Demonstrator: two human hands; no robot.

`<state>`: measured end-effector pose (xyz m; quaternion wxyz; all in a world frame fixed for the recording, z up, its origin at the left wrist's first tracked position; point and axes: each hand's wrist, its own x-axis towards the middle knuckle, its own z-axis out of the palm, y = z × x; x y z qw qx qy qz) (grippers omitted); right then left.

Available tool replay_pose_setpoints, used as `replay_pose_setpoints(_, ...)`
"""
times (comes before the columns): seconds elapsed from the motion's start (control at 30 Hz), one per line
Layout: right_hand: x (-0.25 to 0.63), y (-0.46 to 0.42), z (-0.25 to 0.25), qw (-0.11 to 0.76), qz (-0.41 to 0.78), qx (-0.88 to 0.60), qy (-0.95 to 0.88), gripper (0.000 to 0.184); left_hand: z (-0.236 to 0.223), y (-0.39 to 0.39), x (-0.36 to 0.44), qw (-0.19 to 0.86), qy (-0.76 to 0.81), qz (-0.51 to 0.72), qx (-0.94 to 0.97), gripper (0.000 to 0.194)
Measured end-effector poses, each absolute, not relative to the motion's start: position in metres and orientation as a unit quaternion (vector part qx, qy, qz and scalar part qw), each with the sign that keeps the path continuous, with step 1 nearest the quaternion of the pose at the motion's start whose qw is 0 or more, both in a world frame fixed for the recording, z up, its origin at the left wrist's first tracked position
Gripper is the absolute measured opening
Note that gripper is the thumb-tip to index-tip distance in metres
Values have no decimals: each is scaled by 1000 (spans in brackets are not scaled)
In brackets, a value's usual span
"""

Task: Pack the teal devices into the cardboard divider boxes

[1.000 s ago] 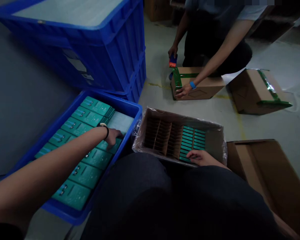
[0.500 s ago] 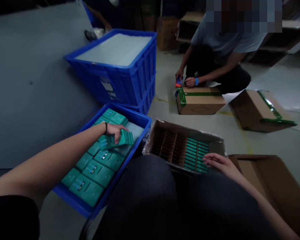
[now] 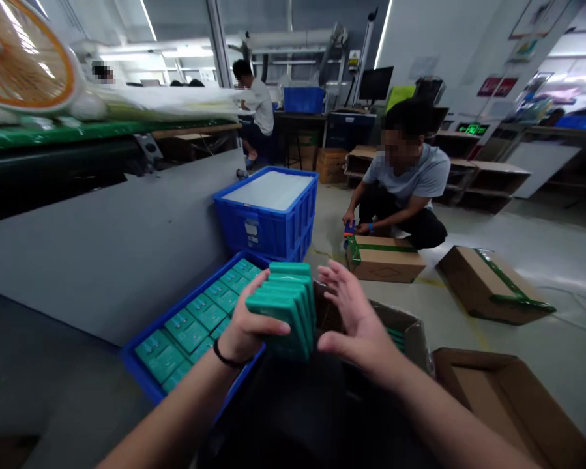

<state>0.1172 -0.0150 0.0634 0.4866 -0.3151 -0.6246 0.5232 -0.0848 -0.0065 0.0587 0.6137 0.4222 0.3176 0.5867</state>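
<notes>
My left hand [image 3: 251, 329] grips a stack of flat green boxes [image 3: 293, 309], held up over my lap with their edges slightly fanned. Just right of the stack, my right hand [image 3: 354, 319] is raised with fingers spread, holding nothing. Below and left lies a blue crate [image 3: 143, 378] packed with rows of similar green boxes [image 3: 188, 326]. Behind my right hand stands an open carton [image 3: 417, 335] lined with plastic; a few green edges show in it, and my hands hide much of its inside.
Two stacked blue crates [image 3: 268, 225] stand ahead, the top one covered by a white sheet. A co-worker [image 3: 410, 176] squats beyond, with a tape dispenser [image 3: 349, 228] on a taped carton [image 3: 385, 264]. Another taped carton [image 3: 493, 286] and an open carton [image 3: 498, 391] lie right.
My left hand has lifted the stack out of the blue crate and moved it right, in front of me. My right hand has left the open carton and risen beside the stack. My view has tilted up.
</notes>
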Motion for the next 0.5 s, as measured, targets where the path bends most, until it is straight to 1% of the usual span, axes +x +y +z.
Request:
replay_pose_setpoints(0.07, 91, -29, 60, 496, 545, -315, -598, 119, 57, -22, -73, 587, 350, 587, 435, 84)
replay_pose_setpoints(0.13, 76, -38, 51, 515, 552, -329, -567, 136, 50, -29, -67, 562, 365, 581, 462, 93)
replay_pose_setpoints(0.2, 69, -39, 40, 541, 551, -328, -544, 146, 43, -30, -63, 556, 361, 565, 491, 97)
replay_pose_setpoints(0.23, 68, -37, 35, 551, 551, -322, -538, 147, 40, -30, -62, 559, 354, 560, 499, 97)
replay_pose_setpoints(0.27, 68, -34, 31, 558, 552, -318, -532, 144, 38, -29, -61, 566, 345, 553, 504, 95)
replay_pose_setpoints(0.33, 70, -27, 24, 581, 539, -327, -514, 130, 38, -27, -60, 591, 329, 530, 511, 95)
replay_pose_setpoints(0.43, 78, -17, 19, 634, 510, -355, -461, 96, 49, -22, -53, 657, 298, 472, 508, 100)
replay_pose_setpoints(0.47, 82, -14, 19, 647, 510, -359, -438, 85, 54, -19, -49, 676, 282, 464, 498, 98)
replay_pose_setpoints(0.5, 88, -11, 20, 658, 515, -360, -415, 76, 59, -16, -43, 689, 269, 476, 475, 90)
